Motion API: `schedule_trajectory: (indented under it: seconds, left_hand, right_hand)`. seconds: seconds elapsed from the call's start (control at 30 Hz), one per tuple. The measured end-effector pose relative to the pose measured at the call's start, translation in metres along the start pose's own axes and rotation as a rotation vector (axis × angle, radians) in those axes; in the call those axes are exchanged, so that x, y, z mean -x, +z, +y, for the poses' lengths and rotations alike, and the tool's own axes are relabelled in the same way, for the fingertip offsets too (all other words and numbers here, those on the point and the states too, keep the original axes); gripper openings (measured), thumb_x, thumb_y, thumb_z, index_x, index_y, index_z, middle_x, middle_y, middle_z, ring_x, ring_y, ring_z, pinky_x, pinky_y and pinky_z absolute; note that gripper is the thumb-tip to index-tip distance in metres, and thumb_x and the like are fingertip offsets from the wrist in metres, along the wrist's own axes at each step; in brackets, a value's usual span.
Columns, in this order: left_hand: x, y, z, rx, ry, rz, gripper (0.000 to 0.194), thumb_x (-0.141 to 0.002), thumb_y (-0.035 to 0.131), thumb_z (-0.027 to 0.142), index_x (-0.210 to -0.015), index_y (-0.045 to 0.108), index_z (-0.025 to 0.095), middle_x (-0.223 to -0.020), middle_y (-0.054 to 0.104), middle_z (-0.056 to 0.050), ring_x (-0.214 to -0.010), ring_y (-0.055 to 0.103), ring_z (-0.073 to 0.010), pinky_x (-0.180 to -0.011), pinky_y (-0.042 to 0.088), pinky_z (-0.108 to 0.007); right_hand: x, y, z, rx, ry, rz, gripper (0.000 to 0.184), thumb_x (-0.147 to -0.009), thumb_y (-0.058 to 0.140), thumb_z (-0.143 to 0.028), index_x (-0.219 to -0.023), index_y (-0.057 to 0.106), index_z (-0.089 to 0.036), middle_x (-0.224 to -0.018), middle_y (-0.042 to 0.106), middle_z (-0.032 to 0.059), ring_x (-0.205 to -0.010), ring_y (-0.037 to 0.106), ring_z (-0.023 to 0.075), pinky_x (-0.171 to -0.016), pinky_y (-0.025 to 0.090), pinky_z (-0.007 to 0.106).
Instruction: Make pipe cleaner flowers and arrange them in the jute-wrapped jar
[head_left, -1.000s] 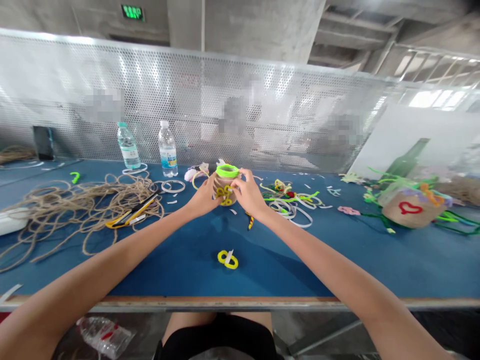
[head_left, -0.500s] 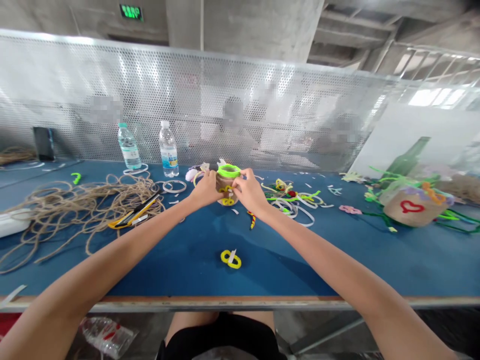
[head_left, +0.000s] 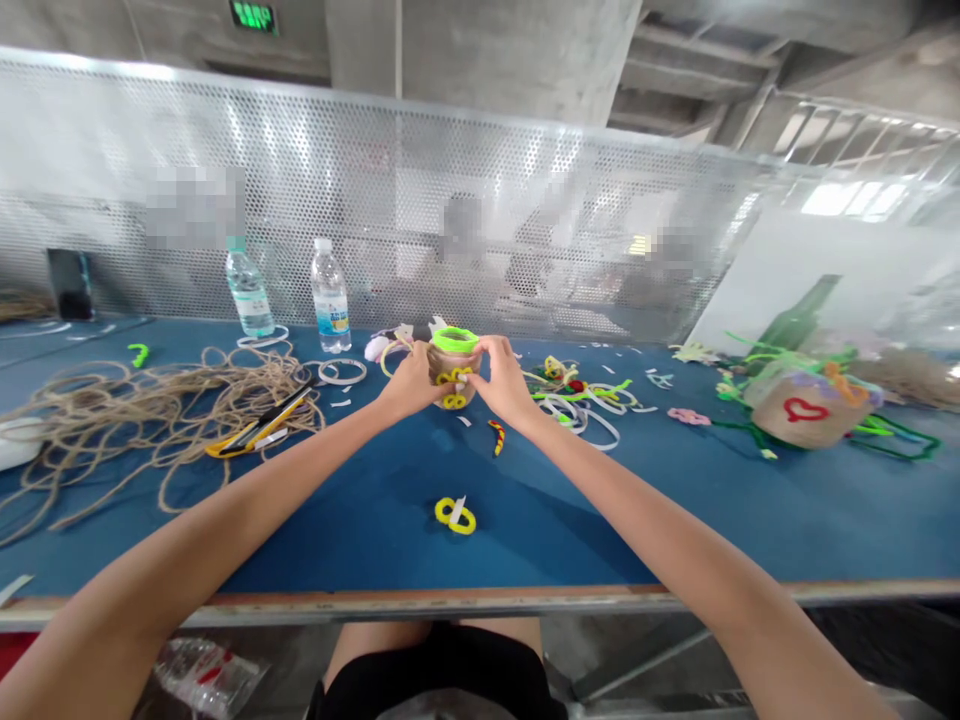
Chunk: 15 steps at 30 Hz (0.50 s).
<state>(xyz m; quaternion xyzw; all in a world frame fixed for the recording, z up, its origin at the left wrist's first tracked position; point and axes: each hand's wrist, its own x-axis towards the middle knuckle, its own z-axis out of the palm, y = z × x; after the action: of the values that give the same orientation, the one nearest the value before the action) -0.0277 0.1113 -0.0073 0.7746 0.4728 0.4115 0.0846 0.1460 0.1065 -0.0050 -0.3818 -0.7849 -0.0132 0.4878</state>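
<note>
Between my hands stands a small twine-wrapped jar (head_left: 455, 362) with a bright green fuzzy rim and yellow pipe-cleaner loops on its front. My left hand (head_left: 415, 382) grips the jar's left side, fingers closed round it. From the right, my right hand (head_left: 501, 378) is closed on the jar, its thumb at the yellow loops and its fingers near the rim. A yellow pipe-cleaner figure of two loops (head_left: 455, 516) with a strip of white tape lies on the blue table nearer to me. A red and yellow twisted piece (head_left: 496, 438) lies just before my right hand.
Tangled twine (head_left: 225, 400) spreads at left, with a yellow utility knife (head_left: 262, 425) on it. Two water bottles (head_left: 331, 300) stand behind. Pipe cleaners and white rings (head_left: 585, 400) lie right of the jar. A decorated basket with a red heart (head_left: 806, 410) sits far right.
The view has shifted slightly. My right thumb has moved a little on the yellow loops at the jar's front; both hands stay on the jar.
</note>
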Motion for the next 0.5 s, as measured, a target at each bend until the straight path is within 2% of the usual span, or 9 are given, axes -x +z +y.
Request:
schedule_trajectory:
  seconds: [0.13, 0.27, 0.5]
  left_hand:
    - [0.0, -0.001, -0.001, 0.085, -0.028, -0.022, 0.051, -0.067, 0.072, 0.033, -0.099, 0.037, 0.016, -0.102, 0.059, -0.012, -0.099, 0.06, -0.0262, -0.085, 0.049, -0.04]
    - [0.0, 0.003, -0.004, 0.163, -0.03, 0.001, 0.049, -0.07, 0.068, 0.036, -0.103, 0.037, 0.016, -0.11, 0.057, -0.015, -0.104, 0.059, -0.0274, -0.088, 0.049, -0.042]
    - [0.001, 0.008, -0.005, 0.158, -0.026, 0.048, 0.05, -0.071, 0.067, 0.035, -0.106, 0.038, 0.015, -0.11, 0.059, -0.015, -0.107, 0.059, -0.0286, -0.09, 0.049, -0.043]
  right_hand:
    - [0.001, -0.005, 0.002, -0.071, 0.014, -0.019, 0.025, -0.07, 0.061, -0.005, -0.085, 0.049, -0.021, -0.108, 0.052, 0.0096, -0.111, 0.051, 0.0248, -0.091, 0.046, 0.042]
    - [0.002, -0.007, 0.006, -0.144, 0.028, -0.028, 0.018, -0.074, 0.061, -0.01, -0.086, 0.054, -0.022, -0.111, 0.054, 0.0088, -0.113, 0.051, 0.0242, -0.088, 0.047, 0.041]
    - [0.001, -0.002, 0.015, -0.304, 0.166, -0.035, 0.028, -0.073, 0.061, -0.021, -0.099, 0.05, -0.021, -0.115, 0.057, 0.0112, -0.11, 0.056, 0.0249, -0.075, 0.053, 0.036]
